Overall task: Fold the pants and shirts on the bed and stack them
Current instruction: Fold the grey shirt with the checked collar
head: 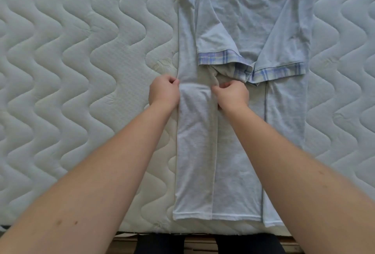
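Note:
A light blue polo shirt (247, 20) with plaid sleeve cuffs lies face down on the white quilted mattress (81, 71), collar at the far end. Both side panels and sleeves are folded inward over its back. My left hand (164, 92) pinches the outer edge of the left folded panel at mid-length. My right hand (231, 93) pinches the inner edge of that same panel, just below the left plaid cuff. The hem lies near the mattress's near edge.
The mattress's near edge (142, 231) runs along the bottom, with a wooden frame (203, 245) and dark-clothed legs below it. Bare quilted surface spreads left and right of the shirt.

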The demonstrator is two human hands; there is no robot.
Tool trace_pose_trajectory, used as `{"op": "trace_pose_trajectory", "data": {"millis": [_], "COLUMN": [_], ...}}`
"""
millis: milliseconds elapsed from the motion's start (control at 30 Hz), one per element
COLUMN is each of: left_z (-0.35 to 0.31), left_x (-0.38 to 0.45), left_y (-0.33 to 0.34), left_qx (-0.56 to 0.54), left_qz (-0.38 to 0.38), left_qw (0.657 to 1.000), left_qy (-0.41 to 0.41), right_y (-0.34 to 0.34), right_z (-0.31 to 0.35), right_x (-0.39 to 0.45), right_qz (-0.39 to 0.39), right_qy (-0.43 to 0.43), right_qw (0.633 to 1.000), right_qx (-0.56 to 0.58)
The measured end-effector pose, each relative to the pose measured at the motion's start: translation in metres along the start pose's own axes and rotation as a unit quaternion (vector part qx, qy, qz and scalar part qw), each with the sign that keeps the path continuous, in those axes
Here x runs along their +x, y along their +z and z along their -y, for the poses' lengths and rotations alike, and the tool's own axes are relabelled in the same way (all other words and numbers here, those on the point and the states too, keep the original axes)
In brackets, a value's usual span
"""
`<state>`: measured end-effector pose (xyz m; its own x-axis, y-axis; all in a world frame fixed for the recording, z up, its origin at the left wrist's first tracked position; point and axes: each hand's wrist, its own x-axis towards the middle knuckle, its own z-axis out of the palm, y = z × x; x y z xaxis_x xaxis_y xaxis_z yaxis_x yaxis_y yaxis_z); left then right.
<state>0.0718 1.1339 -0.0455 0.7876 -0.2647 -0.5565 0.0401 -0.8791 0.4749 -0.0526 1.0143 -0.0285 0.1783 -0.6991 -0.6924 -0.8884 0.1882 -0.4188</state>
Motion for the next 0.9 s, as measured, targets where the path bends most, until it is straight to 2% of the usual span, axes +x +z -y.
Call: {"op": "trace_pose_trajectory", "data": {"millis": [67, 133, 200, 300, 333, 433, 533, 600, 667, 733, 800, 900], "left_z": [0.002, -0.004, -0.018, -0.042, -0.048, -0.059, -0.070, -0.081, -0.093, -0.105, -0.117, -0.134], "left_x": [0.004, 0.008, 0.015, 0.033, 0.038, 0.057, 0.072, 0.081, 0.092, 0.105, 0.119, 0.141], "left_y": [0.000, 0.001, 0.001, 0.002, 0.002, 0.002, -0.005, -0.010, -0.015, -0.018, -0.021, -0.026], "left_qx": [-0.014, -0.022, -0.080, -0.204, -0.217, -0.245, -0.289, -0.330, -0.390, -0.412, -0.402, -0.364], "left_qz": [-0.003, -0.016, -0.004, 0.034, 0.036, 0.028, 0.043, 0.064, 0.095, 0.114, 0.121, 0.107], "left_qw": [1.000, 0.999, 0.996, 0.978, 0.976, 0.969, 0.956, 0.941, 0.915, 0.903, 0.907, 0.925], "left_qy": [-0.005, 0.021, 0.037, 0.001, -0.005, -0.030, -0.039, -0.028, -0.037, -0.037, -0.034, -0.013], "right_y": [-0.004, -0.005, -0.003, 0.002, 0.002, -0.011, -0.044, -0.065, -0.078, -0.078, -0.070, -0.055], "right_z": [0.002, 0.007, 0.011, 0.019, 0.020, 0.028, 0.046, 0.061, 0.078, 0.092, 0.102, 0.107], "right_x": [0.002, 0.003, 0.004, 0.004, 0.006, 0.014, 0.019, 0.024, 0.033, 0.046, 0.058, 0.072], "right_qz": [0.012, 0.011, -0.014, -0.028, -0.018, 0.072, 0.195, 0.218, 0.169, 0.086, 0.036, 0.045], "right_qy": [-0.021, -0.040, -0.055, -0.050, -0.040, -0.018, -0.001, -0.024, -0.079, -0.139, -0.164, -0.154], "right_qw": [0.997, 0.996, 0.998, 0.994, 0.995, 0.996, 0.971, 0.960, 0.962, 0.973, 0.979, 0.978], "right_qx": [-0.066, -0.083, -0.041, 0.089, 0.093, -0.040, -0.138, -0.173, -0.197, -0.163, -0.115, -0.135]}}
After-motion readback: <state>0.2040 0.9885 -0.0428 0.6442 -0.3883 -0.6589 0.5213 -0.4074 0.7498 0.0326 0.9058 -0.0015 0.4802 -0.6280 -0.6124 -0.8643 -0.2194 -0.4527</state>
